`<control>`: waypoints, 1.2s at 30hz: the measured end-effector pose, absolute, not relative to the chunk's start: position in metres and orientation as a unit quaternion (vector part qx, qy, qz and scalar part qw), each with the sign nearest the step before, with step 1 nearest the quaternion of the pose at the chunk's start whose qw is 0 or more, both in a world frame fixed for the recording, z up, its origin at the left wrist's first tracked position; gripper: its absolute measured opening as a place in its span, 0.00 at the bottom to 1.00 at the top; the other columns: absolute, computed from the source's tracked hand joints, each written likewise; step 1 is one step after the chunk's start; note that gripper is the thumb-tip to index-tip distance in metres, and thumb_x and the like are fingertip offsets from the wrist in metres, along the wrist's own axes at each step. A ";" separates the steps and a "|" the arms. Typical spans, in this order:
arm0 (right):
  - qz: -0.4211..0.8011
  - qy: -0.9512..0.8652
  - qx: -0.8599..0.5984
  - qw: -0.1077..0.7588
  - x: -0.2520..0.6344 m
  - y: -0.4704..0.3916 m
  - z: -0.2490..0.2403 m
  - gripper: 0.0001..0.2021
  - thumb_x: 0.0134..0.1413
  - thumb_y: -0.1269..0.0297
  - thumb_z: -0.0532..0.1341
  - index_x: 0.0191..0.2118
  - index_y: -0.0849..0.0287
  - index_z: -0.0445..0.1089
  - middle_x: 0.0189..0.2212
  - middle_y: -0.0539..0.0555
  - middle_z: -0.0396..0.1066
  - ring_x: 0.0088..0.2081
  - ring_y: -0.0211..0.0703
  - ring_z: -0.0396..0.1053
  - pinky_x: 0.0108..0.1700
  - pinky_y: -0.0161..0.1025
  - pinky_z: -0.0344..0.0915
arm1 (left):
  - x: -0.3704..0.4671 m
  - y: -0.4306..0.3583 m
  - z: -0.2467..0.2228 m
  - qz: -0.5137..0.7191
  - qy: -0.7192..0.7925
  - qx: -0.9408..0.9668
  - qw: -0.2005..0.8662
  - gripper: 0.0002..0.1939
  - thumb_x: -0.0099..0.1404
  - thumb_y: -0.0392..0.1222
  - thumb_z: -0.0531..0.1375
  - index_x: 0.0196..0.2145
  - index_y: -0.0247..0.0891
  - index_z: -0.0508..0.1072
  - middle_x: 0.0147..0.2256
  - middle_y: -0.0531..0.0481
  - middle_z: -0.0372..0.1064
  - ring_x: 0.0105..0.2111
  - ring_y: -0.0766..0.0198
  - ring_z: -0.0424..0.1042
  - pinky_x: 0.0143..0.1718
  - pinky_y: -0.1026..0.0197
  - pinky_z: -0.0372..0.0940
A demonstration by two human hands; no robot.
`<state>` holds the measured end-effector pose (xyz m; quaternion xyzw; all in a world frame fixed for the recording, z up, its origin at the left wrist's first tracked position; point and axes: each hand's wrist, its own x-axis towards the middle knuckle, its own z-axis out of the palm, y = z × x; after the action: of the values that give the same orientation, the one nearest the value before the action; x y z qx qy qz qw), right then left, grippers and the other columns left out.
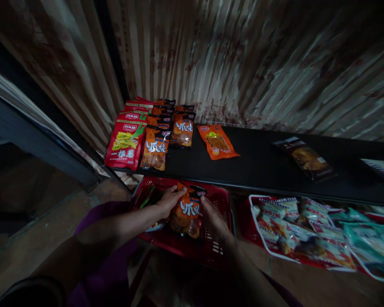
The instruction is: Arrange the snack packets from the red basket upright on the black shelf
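Note:
My left hand (170, 201) and my right hand (211, 214) hold an orange and black snack bag (186, 215) between them, over a red basket (225, 204). The left fingers press on the bag's upper left side, the right fingers on its upper right. Behind the basket, on the black shelf (192, 166), matching orange bags (155, 149) stand in two rows. Red bags (126, 143) are lined up to their left. Flat on the shelf, further right, lies a bright orange packet (218, 142).
A dark brown packet (307, 160) and a striped packet (382, 168) lie on the shelf's right part. Below it, a white-rimmed basket (259, 230) holds several snack bags, with green bags (371, 238) beside them. A dark post (112, 47) rises at the shelf's left end.

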<state>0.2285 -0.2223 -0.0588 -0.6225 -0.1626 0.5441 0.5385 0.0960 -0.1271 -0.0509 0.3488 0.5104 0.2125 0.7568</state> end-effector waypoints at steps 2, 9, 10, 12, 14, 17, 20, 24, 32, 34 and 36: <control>0.543 -0.140 -0.613 0.557 0.230 -0.220 -0.061 0.24 0.44 0.45 0.64 0.45 0.54 0.70 0.46 0.55 0.74 0.44 0.49 0.73 0.40 0.42 0.70 | 0.095 -0.128 -0.051 0.209 0.509 0.373 0.747 0.22 0.55 0.49 0.65 0.45 0.38 0.70 0.44 0.44 0.74 0.46 0.55 0.72 0.45 0.59 0.66; 0.523 -0.127 -0.606 0.586 0.234 -0.215 -0.063 0.18 0.39 0.50 0.69 0.36 0.55 0.71 0.36 0.53 0.77 0.36 0.44 0.74 0.35 0.36 0.68 | 0.092 -0.131 -0.058 0.201 0.494 0.410 0.740 0.23 0.53 0.54 0.66 0.41 0.38 0.71 0.44 0.44 0.74 0.43 0.55 0.72 0.43 0.58 0.66; 0.522 -0.124 -0.604 0.589 0.234 -0.215 -0.062 0.18 0.38 0.51 0.69 0.35 0.55 0.72 0.35 0.53 0.78 0.35 0.44 0.74 0.34 0.35 0.68 | 0.092 -0.131 -0.058 0.202 0.495 0.410 0.739 0.23 0.53 0.55 0.66 0.41 0.38 0.71 0.44 0.45 0.74 0.43 0.55 0.72 0.43 0.58 0.66; 0.518 -0.113 -0.605 0.594 0.234 -0.213 -0.061 0.17 0.36 0.52 0.70 0.32 0.56 0.72 0.33 0.53 0.78 0.33 0.43 0.74 0.33 0.35 0.68 | 0.092 -0.130 -0.056 0.203 0.491 0.410 0.741 0.22 0.54 0.55 0.65 0.40 0.38 0.71 0.42 0.45 0.74 0.42 0.56 0.73 0.43 0.59 0.66; 0.513 -0.098 -0.610 0.596 0.234 -0.211 -0.058 0.16 0.35 0.52 0.71 0.30 0.56 0.73 0.30 0.52 0.78 0.31 0.43 0.74 0.33 0.35 0.67 | 0.092 -0.129 -0.052 0.203 0.484 0.414 0.744 0.22 0.54 0.56 0.64 0.39 0.38 0.72 0.41 0.47 0.75 0.41 0.58 0.73 0.43 0.59 0.66; 0.513 -0.080 -0.614 0.594 0.232 -0.209 -0.053 0.15 0.34 0.52 0.71 0.27 0.55 0.73 0.26 0.49 0.77 0.28 0.40 0.73 0.31 0.34 0.65 | 0.091 -0.128 -0.049 0.208 0.496 0.419 0.731 0.23 0.53 0.58 0.64 0.38 0.38 0.73 0.39 0.48 0.76 0.40 0.59 0.73 0.43 0.60 0.65; 0.516 -0.067 -0.611 0.597 0.230 -0.208 -0.049 0.14 0.33 0.54 0.72 0.25 0.56 0.73 0.25 0.49 0.77 0.26 0.40 0.72 0.29 0.34 0.65 | 0.091 -0.127 -0.049 0.216 0.485 0.425 0.734 0.23 0.51 0.59 0.64 0.37 0.38 0.74 0.39 0.47 0.76 0.40 0.59 0.73 0.42 0.60 0.64; 0.506 -0.043 -0.614 0.604 0.229 -0.208 -0.046 0.13 0.33 0.57 0.72 0.26 0.57 0.74 0.24 0.50 0.77 0.25 0.40 0.72 0.28 0.35 0.65 | 0.091 -0.125 -0.052 0.205 0.473 0.408 0.754 0.21 0.51 0.58 0.64 0.35 0.39 0.74 0.39 0.48 0.75 0.39 0.60 0.72 0.39 0.60 0.63; 0.524 -0.071 -0.611 0.590 0.234 -0.209 -0.053 0.14 0.32 0.56 0.72 0.27 0.58 0.75 0.26 0.51 0.77 0.28 0.39 0.72 0.31 0.35 0.66 | 0.092 -0.123 -0.057 0.222 0.457 0.388 0.769 0.20 0.47 0.56 0.68 0.30 0.38 0.72 0.32 0.51 0.74 0.33 0.63 0.71 0.36 0.61 0.62; 0.537 -0.084 -0.596 0.591 0.235 -0.210 -0.054 0.14 0.33 0.55 0.72 0.27 0.58 0.74 0.27 0.51 0.77 0.28 0.38 0.72 0.32 0.34 0.66 | 0.093 -0.123 -0.059 0.225 0.462 0.373 0.773 0.21 0.45 0.56 0.69 0.29 0.38 0.71 0.30 0.52 0.73 0.30 0.64 0.70 0.35 0.62 0.62; 0.540 -0.084 -0.582 0.602 0.233 -0.211 -0.054 0.14 0.32 0.56 0.72 0.26 0.58 0.74 0.26 0.50 0.76 0.28 0.37 0.71 0.32 0.33 0.66 | 0.093 -0.123 -0.061 0.235 0.469 0.356 0.773 0.21 0.44 0.56 0.69 0.28 0.38 0.71 0.30 0.51 0.73 0.29 0.64 0.70 0.34 0.62 0.62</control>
<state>0.2335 -0.2109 -0.0540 -0.5821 -0.0842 0.5397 0.6024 0.0933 -0.1229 -0.0607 0.3564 0.4687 0.2351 0.7733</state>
